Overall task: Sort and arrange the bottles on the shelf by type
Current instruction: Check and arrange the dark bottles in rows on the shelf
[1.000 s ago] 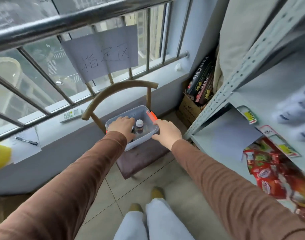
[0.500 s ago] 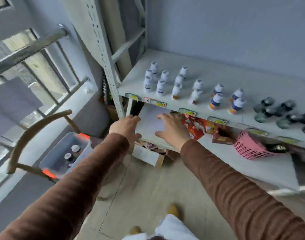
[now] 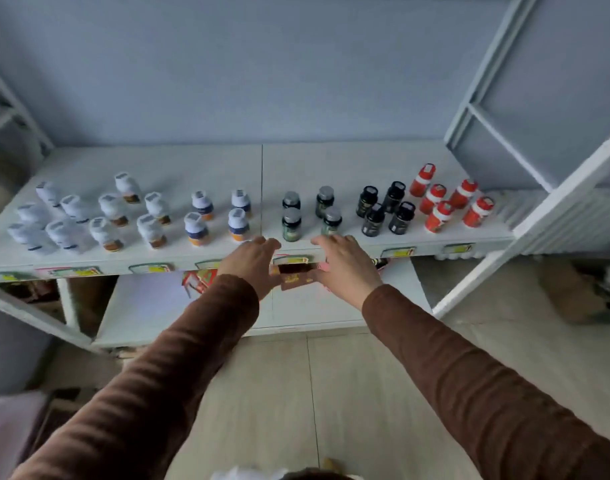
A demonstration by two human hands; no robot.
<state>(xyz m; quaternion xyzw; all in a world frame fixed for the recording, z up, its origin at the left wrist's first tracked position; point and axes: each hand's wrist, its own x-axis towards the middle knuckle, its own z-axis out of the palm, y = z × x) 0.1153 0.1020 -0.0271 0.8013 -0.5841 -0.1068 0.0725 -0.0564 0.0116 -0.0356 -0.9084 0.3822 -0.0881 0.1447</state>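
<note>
The bottles [image 3: 291, 223] stand grouped by kind along the shelf [image 3: 331, 161]; sorting looks nearly done; left hand [image 3: 253, 263] and right hand [image 3: 345, 265] hover empty at its front edge, fingers relaxed.

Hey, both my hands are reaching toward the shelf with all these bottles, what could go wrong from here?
1. The left hand and right hand are near the front green bottles; a quick reach might topple them.
2. The groups stand packed; one falling black bottle could knock into the red bottles.
3. Front white bottles sit near the shelf edge and could fall off.
</note>
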